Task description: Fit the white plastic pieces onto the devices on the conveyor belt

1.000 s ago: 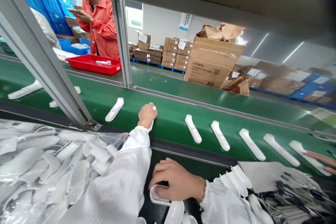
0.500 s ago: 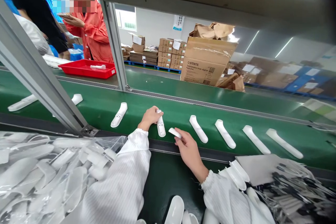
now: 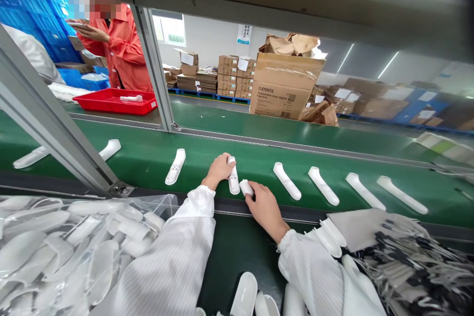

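Observation:
My left hand (image 3: 219, 170) has its fingers closed on the upper end of a white plastic housing (image 3: 233, 180), which lies on the green conveyor belt (image 3: 140, 158) with its detailed side up. Just to the right, my right hand (image 3: 262, 203) grips a short white plastic cover (image 3: 246, 187) between thumb and fingers. The cover is close to the housing's lower end; whether they touch I cannot tell. Farther left on the belt lies a similar open housing (image 3: 175, 166). To the right, several white housings lie smooth side up, the nearest (image 3: 287, 180) slanting.
A clear plastic bag (image 3: 74, 252) of white parts fills the lower left. Loose white shells (image 3: 245, 294) lie at the bottom, and grey pouches with dark cords (image 3: 403, 256) at right. A metal post (image 3: 59, 118) crosses the left. Behind stand a red tray (image 3: 114, 103) and a person in red (image 3: 128, 49).
The cover in my right hand has turned more upright and come nearer the housing. My view has shifted slightly, and the belt parts at left appear farther right. The person in black is out of view.

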The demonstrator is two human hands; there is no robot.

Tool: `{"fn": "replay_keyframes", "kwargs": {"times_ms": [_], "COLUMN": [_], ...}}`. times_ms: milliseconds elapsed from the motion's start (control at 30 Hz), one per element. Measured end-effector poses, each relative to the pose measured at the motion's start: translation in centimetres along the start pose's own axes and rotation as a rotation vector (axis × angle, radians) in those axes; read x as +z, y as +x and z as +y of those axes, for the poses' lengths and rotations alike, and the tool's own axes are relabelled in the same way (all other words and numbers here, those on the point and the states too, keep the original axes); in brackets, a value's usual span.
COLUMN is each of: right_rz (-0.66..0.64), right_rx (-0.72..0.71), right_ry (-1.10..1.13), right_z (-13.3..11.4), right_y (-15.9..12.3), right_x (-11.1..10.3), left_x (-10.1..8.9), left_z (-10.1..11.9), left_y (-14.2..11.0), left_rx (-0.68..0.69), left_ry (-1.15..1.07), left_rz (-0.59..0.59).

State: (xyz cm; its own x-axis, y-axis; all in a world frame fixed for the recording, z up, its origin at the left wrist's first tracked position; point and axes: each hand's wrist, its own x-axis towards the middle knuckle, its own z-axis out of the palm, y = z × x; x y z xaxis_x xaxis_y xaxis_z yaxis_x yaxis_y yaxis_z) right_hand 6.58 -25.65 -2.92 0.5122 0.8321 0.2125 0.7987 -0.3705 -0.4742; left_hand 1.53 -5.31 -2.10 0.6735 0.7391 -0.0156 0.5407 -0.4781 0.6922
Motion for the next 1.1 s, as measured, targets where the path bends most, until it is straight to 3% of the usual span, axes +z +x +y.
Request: {"fn": "replay_keyframes", "kwargs": {"times_ms": [233,367,467,733,900,1100], "right_rz": [-0.006,0.071,0.077,-0.03,-0.045,-0.053], "right_rx": [0.097,0.123,0.057,-0.16,-0.162,-0.107], "right_ry": [-0.227,-0.077,0.048,-0.086,-0.108,-0.077], "right_z": [0.9,1.6,1.9,1.4,1.4,2.7], "right_y": [0.5,0.7,0.8,0.5,0.5,1.8], "right_x": [-1.3,-1.2,-0.9,-0.8,-0.9,-1.1], "left_x": [1.3,1.9,2.2,2.1,2.4,2.7], "left_z": [0.8,1.4,1.6,1.6,1.7,1.9], "left_y": [-0.2,-0.4,-0.5,-0.6,-0.5,0.1], "left_rx": [-0.03,0.014,0.018,-0.022,0.01,0.141], "left_ry": [-0.066,0.011,0.045,0.05,0.039,0.016], "left_rz": [-0.01,0.072,0.095,0.106,0.101,0.056]}}
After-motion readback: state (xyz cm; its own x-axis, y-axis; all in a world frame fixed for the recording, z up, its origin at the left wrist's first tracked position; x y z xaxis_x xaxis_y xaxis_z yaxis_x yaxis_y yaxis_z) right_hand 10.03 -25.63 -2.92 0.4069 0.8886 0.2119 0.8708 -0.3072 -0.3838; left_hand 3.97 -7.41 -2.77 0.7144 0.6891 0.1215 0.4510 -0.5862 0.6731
